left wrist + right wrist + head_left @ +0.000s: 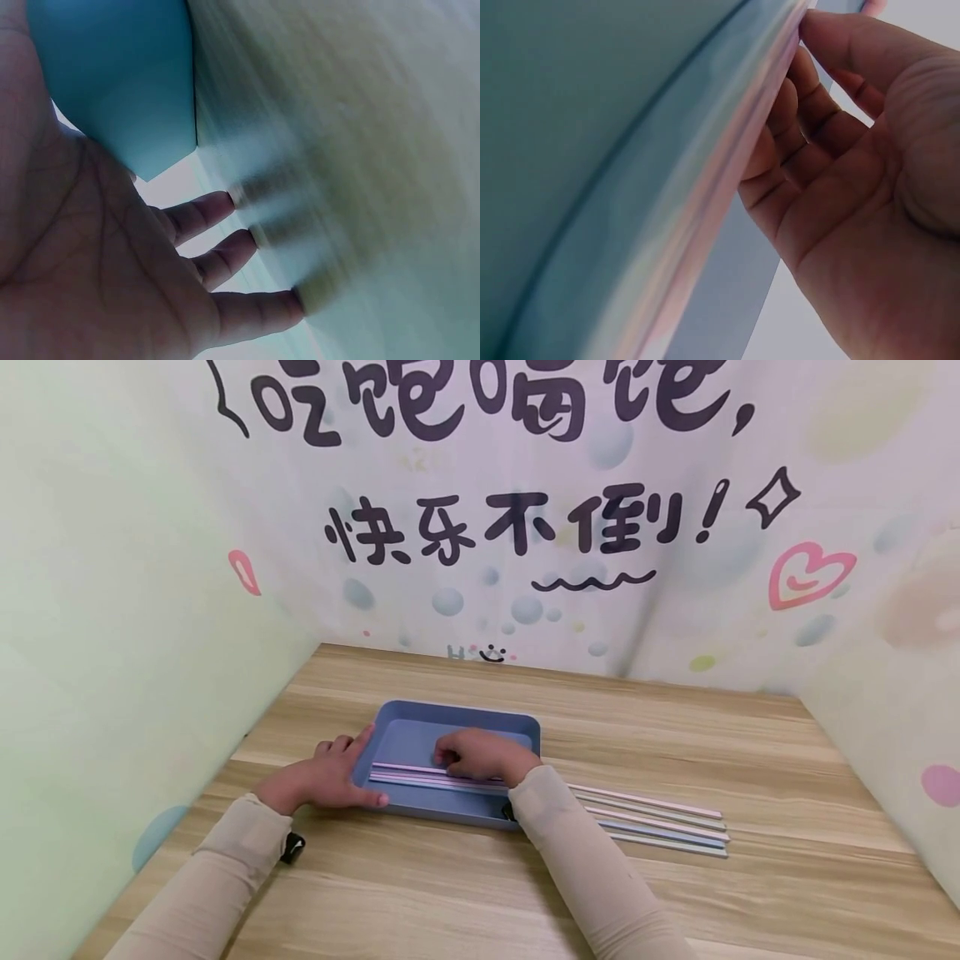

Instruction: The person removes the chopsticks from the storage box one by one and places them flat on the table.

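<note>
A shallow blue tray [465,717] lies on the wooden table. Thin pastel sticks [405,777], which look like chopsticks, lie side by side along its front half. My left hand [330,777] rests at the tray's left end, thumb over the front corner and fingers along the side; its fingers look extended in the left wrist view. Inside the tray, the curled fingers and thumb of my right hand [480,756] pinch at the sticks. In the right wrist view, thumb and fingertips meet the edge of the pinkish sticks [727,165]. The right forearm hides part of them.
More pastel sticks [660,827] lie spread on the table right of the tray, their left ends hidden by the right sleeve. A printed cloth [525,610] with lettering hangs behind the table [675,743], with pale walls on both sides.
</note>
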`<state>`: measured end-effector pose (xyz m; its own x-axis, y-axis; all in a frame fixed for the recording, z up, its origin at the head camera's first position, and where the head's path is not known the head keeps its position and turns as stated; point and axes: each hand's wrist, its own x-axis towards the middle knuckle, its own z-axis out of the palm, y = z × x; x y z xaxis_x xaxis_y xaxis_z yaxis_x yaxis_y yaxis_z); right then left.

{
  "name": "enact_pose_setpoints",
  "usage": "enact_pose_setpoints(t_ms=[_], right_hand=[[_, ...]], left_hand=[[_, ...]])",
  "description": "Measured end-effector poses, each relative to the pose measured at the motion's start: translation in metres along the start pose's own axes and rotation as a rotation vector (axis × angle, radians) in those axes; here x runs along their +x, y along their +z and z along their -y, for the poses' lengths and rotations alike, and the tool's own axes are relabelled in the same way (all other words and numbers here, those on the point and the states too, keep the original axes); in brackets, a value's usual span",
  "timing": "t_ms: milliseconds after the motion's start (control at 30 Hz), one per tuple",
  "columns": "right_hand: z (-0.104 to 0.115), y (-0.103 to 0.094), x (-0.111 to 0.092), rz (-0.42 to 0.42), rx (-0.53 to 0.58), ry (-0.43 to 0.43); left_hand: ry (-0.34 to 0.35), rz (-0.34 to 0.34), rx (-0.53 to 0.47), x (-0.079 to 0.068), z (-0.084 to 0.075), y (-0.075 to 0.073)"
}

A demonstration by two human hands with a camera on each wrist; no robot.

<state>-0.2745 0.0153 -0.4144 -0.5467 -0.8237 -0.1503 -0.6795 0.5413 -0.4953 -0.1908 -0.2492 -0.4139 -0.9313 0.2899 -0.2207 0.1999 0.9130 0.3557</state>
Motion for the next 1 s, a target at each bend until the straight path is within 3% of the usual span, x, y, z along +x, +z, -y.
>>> enact_pose_setpoints(t_ms=[333,533,1000], right_hand=[[0.0010,0.0017,0.0012,-0.016,-0.010,0.025],[-0.0001,0.0015,0.0016,-0.021,-0.024,-0.001],[0.0006,-0.0079,-0.0035,0.013,0.121,-0.003]], left_hand=[[-0.005,0.002,-0.007,-0.0009,-0.0005,-0.0005],[-0.001,0.010,-0.006,-0.0014,-0.0012,-0.0019],[0.007,0.005,-0.015,-0.0029,-0.0024,-0.0036]])
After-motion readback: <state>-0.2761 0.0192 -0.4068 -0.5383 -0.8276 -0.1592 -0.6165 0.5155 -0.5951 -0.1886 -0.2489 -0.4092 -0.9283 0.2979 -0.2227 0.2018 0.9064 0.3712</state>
